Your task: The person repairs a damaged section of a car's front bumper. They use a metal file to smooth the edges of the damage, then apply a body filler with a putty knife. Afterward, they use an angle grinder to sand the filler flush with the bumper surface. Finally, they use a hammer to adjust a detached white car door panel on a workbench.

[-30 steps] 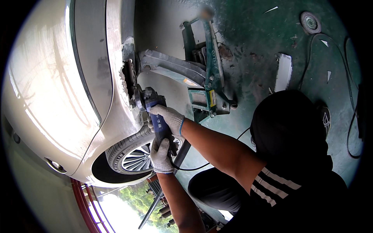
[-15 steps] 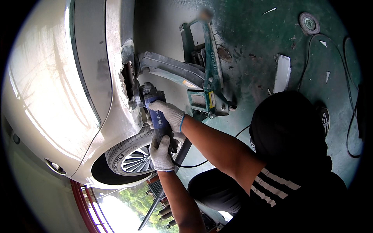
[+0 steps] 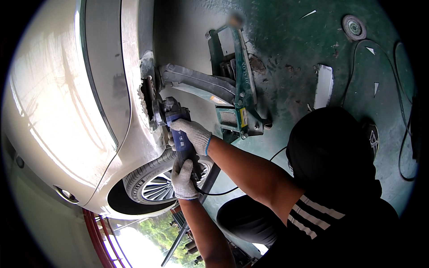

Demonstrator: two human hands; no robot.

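Both my gloved hands are closed on a blue angle grinder [image 3: 182, 139]. My right hand [image 3: 195, 132] wraps its body near the head. My left hand [image 3: 183, 181] grips its rear end, by the cord. The grinder's disc [image 3: 157, 112] is at a jagged, cut-open edge [image 3: 145, 100] along the lower sill of a light-coloured car [image 3: 134, 129]. Whether the disc touches the metal I cannot tell. Just below lies the car's wheel [image 3: 156, 187], with a silver spoked rim.
A green floor jack [image 3: 243, 71] reaches its grey arm [image 3: 196, 82] toward the sill, close to the grinder. On the green floor lie a cut metal strip [image 3: 324, 86], a round disc [image 3: 354, 27] and a looping cable [image 3: 399, 80]. My bent knee [image 3: 243, 219] is nearby.
The grinder and both hands have shifted very slightly along the sill toward the wheel. The view has tilted a little. Both hands keep the same hold.
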